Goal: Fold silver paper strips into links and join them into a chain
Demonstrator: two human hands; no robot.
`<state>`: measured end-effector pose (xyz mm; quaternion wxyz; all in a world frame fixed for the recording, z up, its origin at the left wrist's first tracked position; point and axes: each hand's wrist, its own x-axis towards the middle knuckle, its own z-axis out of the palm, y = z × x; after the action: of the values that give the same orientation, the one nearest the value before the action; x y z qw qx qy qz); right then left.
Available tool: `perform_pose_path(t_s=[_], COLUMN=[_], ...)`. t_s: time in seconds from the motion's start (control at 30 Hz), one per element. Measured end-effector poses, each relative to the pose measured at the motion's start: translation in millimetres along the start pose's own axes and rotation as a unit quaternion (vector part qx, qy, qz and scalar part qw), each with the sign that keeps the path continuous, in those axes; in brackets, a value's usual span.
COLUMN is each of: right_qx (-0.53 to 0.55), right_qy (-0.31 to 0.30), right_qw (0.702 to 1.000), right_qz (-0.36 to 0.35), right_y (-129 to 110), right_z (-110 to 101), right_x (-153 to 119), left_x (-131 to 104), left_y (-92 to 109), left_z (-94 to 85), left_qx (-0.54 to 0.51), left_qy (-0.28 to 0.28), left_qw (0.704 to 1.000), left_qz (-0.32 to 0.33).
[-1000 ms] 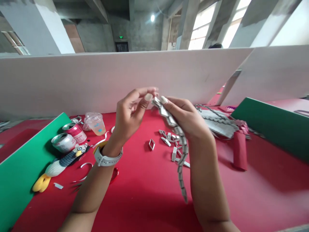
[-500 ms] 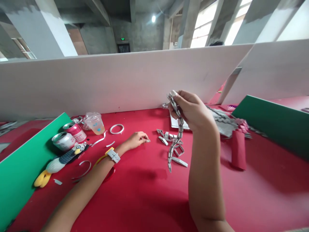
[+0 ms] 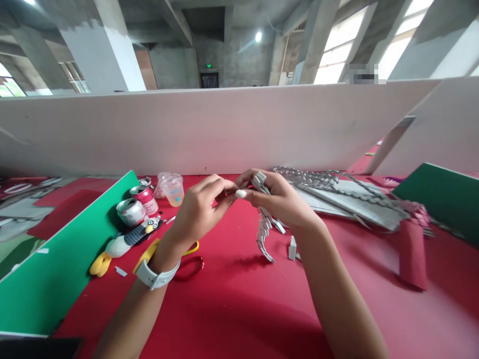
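My right hand (image 3: 280, 198) is closed around a chain of folded grey-and-white paper links (image 3: 263, 230), whose loose end hangs curved over the red table. The chain's upper links show between the bent fingers. My left hand (image 3: 202, 205), pinched closed, meets my right fingertips just above the table; whatever lies between them is hidden. Below my right hand are loose folded paper pieces (image 3: 292, 248), partly covered by the hand and forearm. A watch with a pale strap (image 3: 157, 276) is on my left wrist.
Left: two drink cans (image 3: 130, 212), a plastic cup (image 3: 173, 190), a knitted penguin toy (image 3: 127, 240), a red ring (image 3: 189, 269) and a green divider (image 3: 71, 267). Right: long braided strips (image 3: 322, 177) over flat sheets (image 3: 348, 205), and a red cylinder (image 3: 412, 257). A white partition (image 3: 209, 132) stands behind.
My left hand has risen from the table and moved right to meet my right hand. My right hand has come lower with the chain. The view has turned slightly left.
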<state>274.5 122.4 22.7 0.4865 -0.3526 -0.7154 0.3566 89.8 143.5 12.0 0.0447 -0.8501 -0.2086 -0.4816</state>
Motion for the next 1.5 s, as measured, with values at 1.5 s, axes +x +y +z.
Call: perform_pose_path(t_s=[1.5], right_qx=[0.116], right_qy=[0.072], right_qw=[0.989], right_qz=[0.049], right_y=[16], right_z=[15], right_x=[7], left_x=[-6], left_y=[1], left_z=[-5.1], left_qx=[-0.028], left_qy=[0.057], left_qw=[0.989], left_qz=[-0.136])
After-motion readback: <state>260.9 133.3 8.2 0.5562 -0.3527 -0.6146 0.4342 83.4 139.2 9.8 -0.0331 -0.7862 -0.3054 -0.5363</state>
